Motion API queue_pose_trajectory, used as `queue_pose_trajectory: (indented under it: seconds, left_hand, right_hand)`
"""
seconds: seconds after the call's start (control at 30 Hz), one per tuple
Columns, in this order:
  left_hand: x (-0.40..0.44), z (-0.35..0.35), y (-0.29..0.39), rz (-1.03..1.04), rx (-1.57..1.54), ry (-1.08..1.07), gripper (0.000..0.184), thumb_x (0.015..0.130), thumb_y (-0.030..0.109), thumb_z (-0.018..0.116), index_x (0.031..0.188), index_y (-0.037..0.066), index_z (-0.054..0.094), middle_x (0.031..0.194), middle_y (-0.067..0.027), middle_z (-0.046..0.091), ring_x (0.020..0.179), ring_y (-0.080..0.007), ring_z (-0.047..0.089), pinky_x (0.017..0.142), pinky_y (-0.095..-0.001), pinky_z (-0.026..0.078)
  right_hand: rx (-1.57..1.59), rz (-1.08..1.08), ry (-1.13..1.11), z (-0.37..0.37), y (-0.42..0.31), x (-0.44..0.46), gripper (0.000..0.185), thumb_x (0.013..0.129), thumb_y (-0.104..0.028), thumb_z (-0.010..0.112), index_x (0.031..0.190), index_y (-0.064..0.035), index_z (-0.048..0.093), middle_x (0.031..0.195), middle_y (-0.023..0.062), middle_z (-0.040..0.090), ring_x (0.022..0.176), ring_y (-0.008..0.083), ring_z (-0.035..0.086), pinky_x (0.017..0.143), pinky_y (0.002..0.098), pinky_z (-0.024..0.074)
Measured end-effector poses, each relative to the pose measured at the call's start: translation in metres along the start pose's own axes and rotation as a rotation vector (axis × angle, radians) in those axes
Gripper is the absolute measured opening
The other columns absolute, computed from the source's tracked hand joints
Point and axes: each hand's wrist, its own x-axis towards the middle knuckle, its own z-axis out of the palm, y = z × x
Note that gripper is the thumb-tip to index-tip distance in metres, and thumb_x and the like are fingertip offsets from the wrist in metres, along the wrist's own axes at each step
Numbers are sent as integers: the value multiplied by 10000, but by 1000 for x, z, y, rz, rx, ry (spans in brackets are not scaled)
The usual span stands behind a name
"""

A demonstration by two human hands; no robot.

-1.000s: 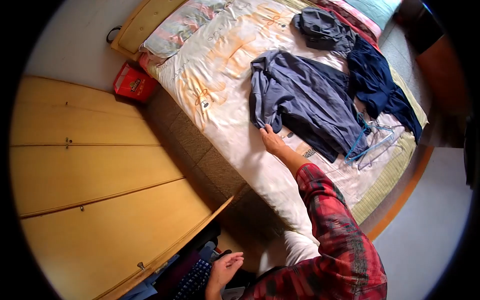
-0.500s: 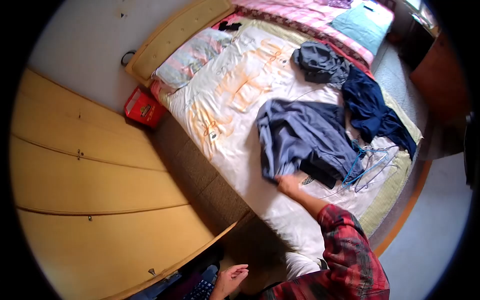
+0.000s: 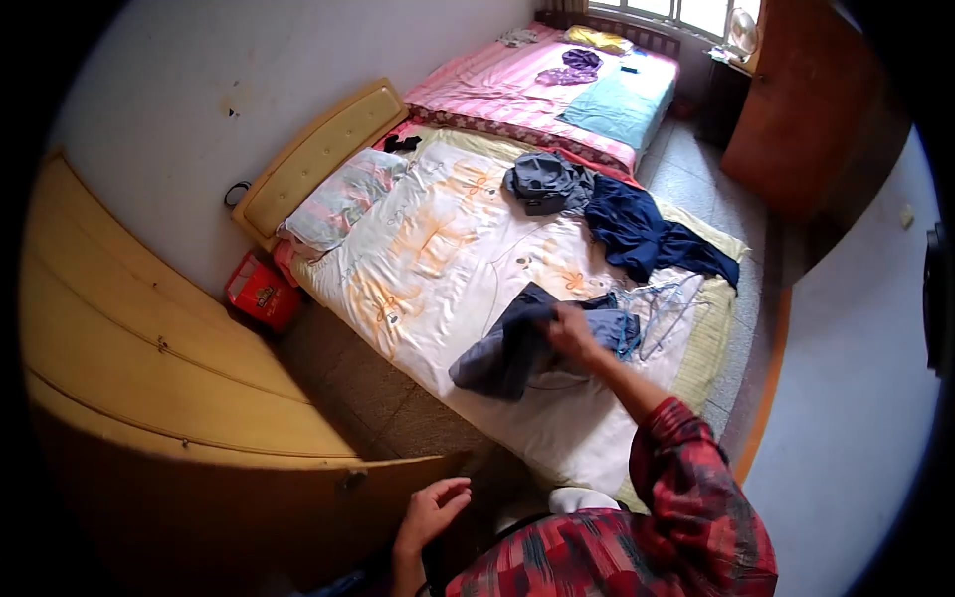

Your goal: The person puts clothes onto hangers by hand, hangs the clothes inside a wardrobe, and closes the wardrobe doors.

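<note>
My right hand (image 3: pixel 571 332), closed and slightly blurred, grips the grey-blue garment (image 3: pixel 487 358), which is bunched and partly folded over near the bed's front edge, its darker side showing. Blue hangers (image 3: pixel 629 336) lie just right of that hand, partly against the cloth. Farther back on the bed are a dark navy garment (image 3: pixel 637 231) and a crumpled grey one (image 3: pixel 545 183). My left hand (image 3: pixel 434 505) hangs low by the wardrobe door, fingers apart and slightly curled, holding nothing.
An open wardrobe door (image 3: pixel 249 507) stands at the lower left. A pillow (image 3: pixel 343 199) lies by the headboard (image 3: pixel 318 149), with a red box (image 3: pixel 263 291) on the floor beside it. Behind is a second bed (image 3: pixel 497 85); a brown cabinet (image 3: pixel 796 109) stands at the right.
My right hand has drawn the grey-blue garment together and lifted part of it, folding it over. The view has tilted up, showing more of the second bed and the window. My left hand stays low and open.
</note>
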Motion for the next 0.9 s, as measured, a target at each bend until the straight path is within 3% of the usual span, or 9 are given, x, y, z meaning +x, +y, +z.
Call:
queue_pose_trajectory:
  seconds: [0.17, 0.23, 0.27, 0.43, 0.5, 0.53, 0.6, 0.73, 0.9]
  left_hand:
    - [-28, -18, -9, 118, -44, -10, 294, 817, 84, 628, 1103, 27, 599, 944, -70, 652, 857, -106, 596, 767, -243, 478]
    - [-38, -26, -4, 97, -51, -29, 296, 820, 95, 625, 1107, 28, 598, 945, -72, 653, 850, -103, 595, 762, -244, 477]
    - [-44, -28, -3, 88, -44, -50, 299, 823, 105, 622, 1111, 29, 597, 945, -73, 653, 842, -100, 594, 757, -246, 476]
    - [-56, -29, -5, 124, -13, -74, 298, 827, 123, 619, 1107, 25, 596, 937, -72, 653, 835, -94, 591, 749, -242, 473]
    - [-62, -28, -15, 135, -18, -79, 298, 827, 121, 619, 1107, 24, 595, 935, -71, 653, 838, -94, 590, 750, -239, 472]
    - [-62, -29, -29, 175, -16, -87, 298, 826, 117, 621, 1108, 25, 594, 935, -68, 653, 844, -95, 591, 753, -238, 472]
    - [-53, -36, -34, 245, -12, -88, 299, 825, 113, 623, 1109, 25, 594, 934, -66, 652, 850, -95, 591, 757, -238, 472]
    - [-52, -42, -17, 131, 47, -89, 294, 825, 97, 626, 1104, 8, 591, 938, -60, 648, 868, -99, 591, 768, -234, 472]
    - [-11, -17, 25, 274, 72, -114, 311, 801, 151, 652, 1072, 5, 613, 898, -87, 667, 811, -109, 608, 722, -256, 495]
  right_hand:
    - [-89, -242, 490, -173, -199, 37, 297, 807, -287, 603, 945, -26, 640, 847, 194, 648, 803, 324, 637, 713, 376, 490]
    - [-1395, -481, 1161, -231, -218, 51, 254, 892, -247, 488, 1006, -54, 608, 934, 156, 640, 865, 284, 624, 687, 391, 486]
    - [-1392, -500, 1140, -243, -234, 34, 254, 892, -247, 488, 1006, -54, 608, 934, 156, 640, 865, 284, 624, 687, 391, 486]
    - [-85, -712, 1240, -188, -226, -31, 218, 788, -34, 575, 1003, -7, 589, 909, 155, 598, 951, 218, 565, 859, 345, 437]
    - [-1079, -288, -88, -145, -116, -32, 156, 806, -126, 511, 813, -15, 621, 754, 137, 611, 796, 210, 582, 732, 330, 454]
    - [-605, 359, -616, -152, -167, -61, 136, 763, -140, 552, 808, -27, 613, 703, 112, 583, 700, 179, 568, 603, 326, 438]
    - [138, 148, -2, -187, -64, -32, 144, 765, -185, 609, 826, -56, 624, 575, 37, 520, 551, 118, 523, 439, 298, 399]
    - [22, -253, 550, -286, -124, 8, 154, 819, -149, 614, 849, 0, 632, 750, 54, 636, 581, 93, 536, 484, 252, 411]
    - [133, -153, 605, -322, -271, -63, 182, 814, -138, 639, 942, -8, 646, 830, 43, 657, 703, 92, 585, 624, 232, 472]
